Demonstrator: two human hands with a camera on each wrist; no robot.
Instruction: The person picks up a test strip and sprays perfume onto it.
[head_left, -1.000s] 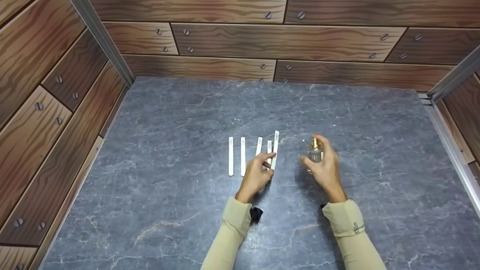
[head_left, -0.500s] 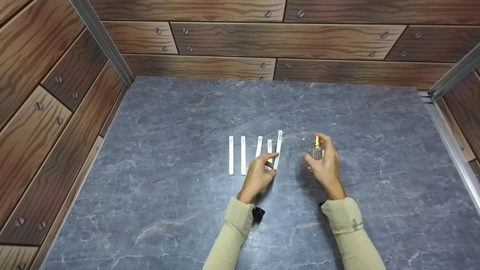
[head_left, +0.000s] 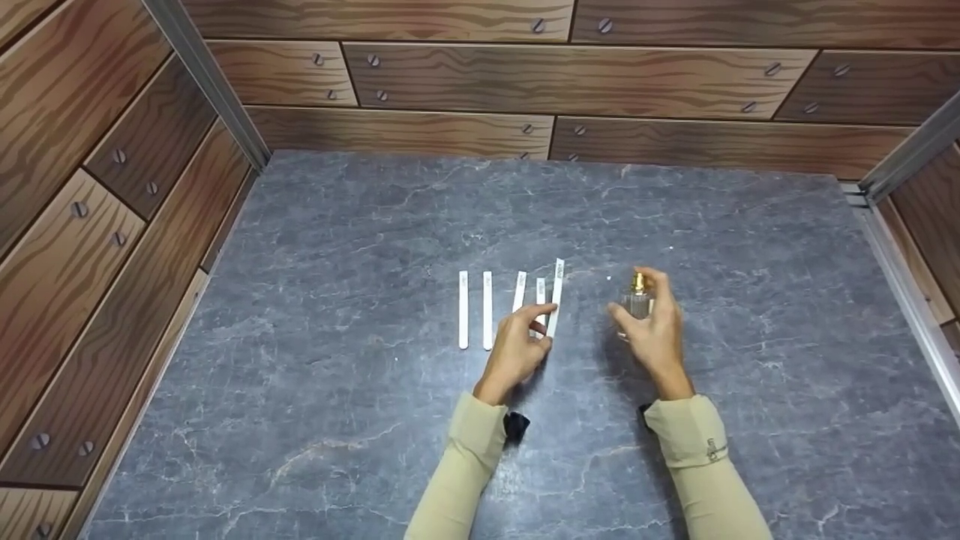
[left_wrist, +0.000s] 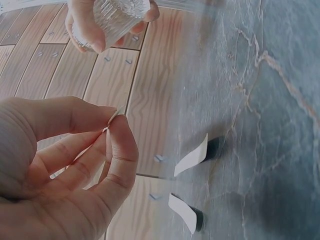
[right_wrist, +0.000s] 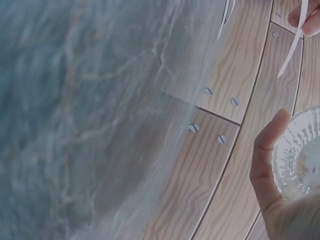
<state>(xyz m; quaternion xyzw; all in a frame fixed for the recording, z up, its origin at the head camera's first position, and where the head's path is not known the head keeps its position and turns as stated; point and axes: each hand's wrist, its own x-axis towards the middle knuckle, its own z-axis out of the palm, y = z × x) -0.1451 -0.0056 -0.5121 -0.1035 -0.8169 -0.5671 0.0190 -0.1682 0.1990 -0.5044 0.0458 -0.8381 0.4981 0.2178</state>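
Left hand [head_left: 514,349]: grip narrow, thumb and fingertips pinching a white paper strip [head_left: 557,289] near its lower part. The held strip is raised off the desk [head_left: 337,390], its far end pointing away from the person; dark print at that end is too small to read.

Right hand [head_left: 656,337]: grip closed round a clear ribbed glass bottle [head_left: 636,306], index finger on its gold spray top [head_left: 638,281]. Bottle is also held above the desk, to the right of the held strip and apart from it. The right wrist view shows the ribbed base; nozzle direction cannot be told.

Four more strips lie on the desk to the left of the held one: first strip [head_left: 463,311] and second strip [head_left: 487,304] roughly parallel, third strip [head_left: 520,291] slightly slanted, fourth strip [head_left: 541,289] near the held strip. Left hand partly covers the third and fourth.

Surroundings: wood-patterned panels [head_left: 585,79] behind; light sleeves [head_left: 454,480] with turned-back cuffs on both arms.
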